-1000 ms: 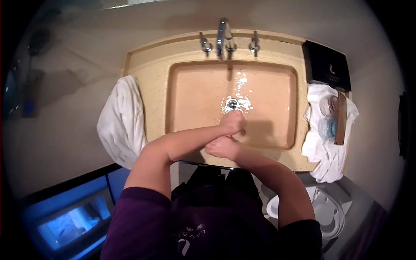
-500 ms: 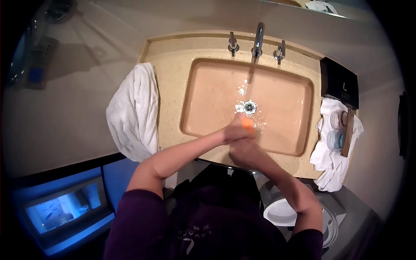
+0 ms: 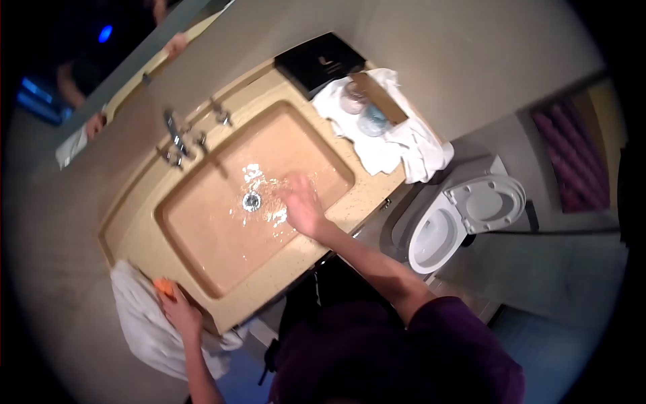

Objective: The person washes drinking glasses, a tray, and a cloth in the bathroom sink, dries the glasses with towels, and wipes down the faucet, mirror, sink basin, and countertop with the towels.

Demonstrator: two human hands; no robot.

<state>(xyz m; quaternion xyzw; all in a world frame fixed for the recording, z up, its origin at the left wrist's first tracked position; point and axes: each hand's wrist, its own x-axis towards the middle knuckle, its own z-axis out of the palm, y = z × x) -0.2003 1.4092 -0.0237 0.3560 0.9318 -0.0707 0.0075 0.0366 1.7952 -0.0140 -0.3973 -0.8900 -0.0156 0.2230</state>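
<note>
My left hand (image 3: pixel 182 313) is at the counter's left end, beside a bunched white towel (image 3: pixel 131 316). Its fingers are closed on a small bright orange thing (image 3: pixel 163 286), whose kind I cannot make out. My right hand (image 3: pixel 303 210) is over the near right part of the beige sink basin (image 3: pixel 222 262), slightly blurred, fingers stretched out and holding nothing. Below and left of it, shallow rippling water surrounds the metal drain (image 3: pixel 252 201). A chrome faucet (image 3: pixel 176 133) stands at the basin's back edge.
A black box (image 3: pixel 319 64) sits at the counter's far right. Beside it, a white cloth (image 3: pixel 377 151) lies under two glasses (image 3: pixel 374 121) and a brown tray edge. A toilet (image 3: pixel 437 239) with raised lid stands right of the counter. A mirror (image 3: pixel 128 74) runs along the back.
The view has turned and shifted right. My hands, together over the basin before, are now apart: the left has carried the orange thing to the towel side, while the right stays over the basin.
</note>
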